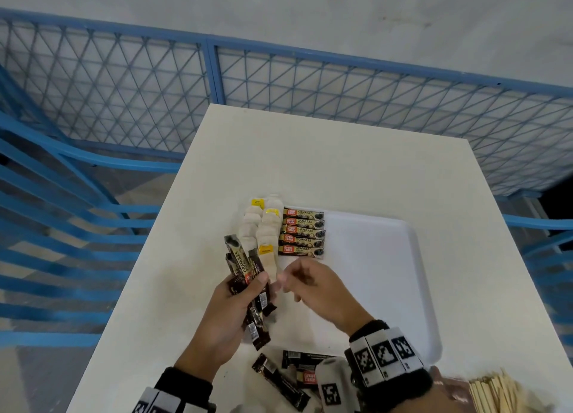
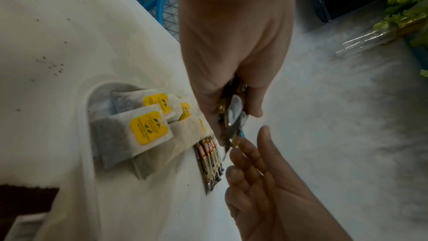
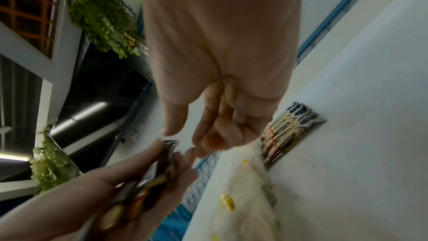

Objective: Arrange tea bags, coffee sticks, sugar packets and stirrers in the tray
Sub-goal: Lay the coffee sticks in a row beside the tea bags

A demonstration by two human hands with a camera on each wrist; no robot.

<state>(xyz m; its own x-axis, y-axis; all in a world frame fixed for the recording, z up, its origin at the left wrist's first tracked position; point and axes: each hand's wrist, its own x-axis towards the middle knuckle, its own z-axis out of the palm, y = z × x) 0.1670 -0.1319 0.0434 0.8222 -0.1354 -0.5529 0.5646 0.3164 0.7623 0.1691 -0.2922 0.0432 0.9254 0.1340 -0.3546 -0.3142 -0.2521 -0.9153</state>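
Observation:
A white tray (image 1: 375,276) lies on the white table (image 1: 325,152). Along its left side lie several tea bags (image 1: 263,229) with yellow tags, in two columns. Beside them is a neat row of coffee sticks (image 1: 302,233). My left hand (image 1: 248,288) grips a fanned bundle of coffee sticks (image 1: 243,262) over the tray's left edge. My right hand (image 1: 286,280) hovers just right of that bundle, fingers relaxed, holding nothing. In the left wrist view its fingertips (image 2: 243,146) reach the ends of the held sticks (image 2: 234,115). The right wrist view shows the same empty right hand (image 3: 203,144).
More loose coffee sticks (image 1: 279,378) lie on the table near its front edge, below my wrists. A bunch of wooden stirrers (image 1: 499,394) sits at the bottom right. A blue mesh fence (image 1: 217,80) and blue rails surround the table.

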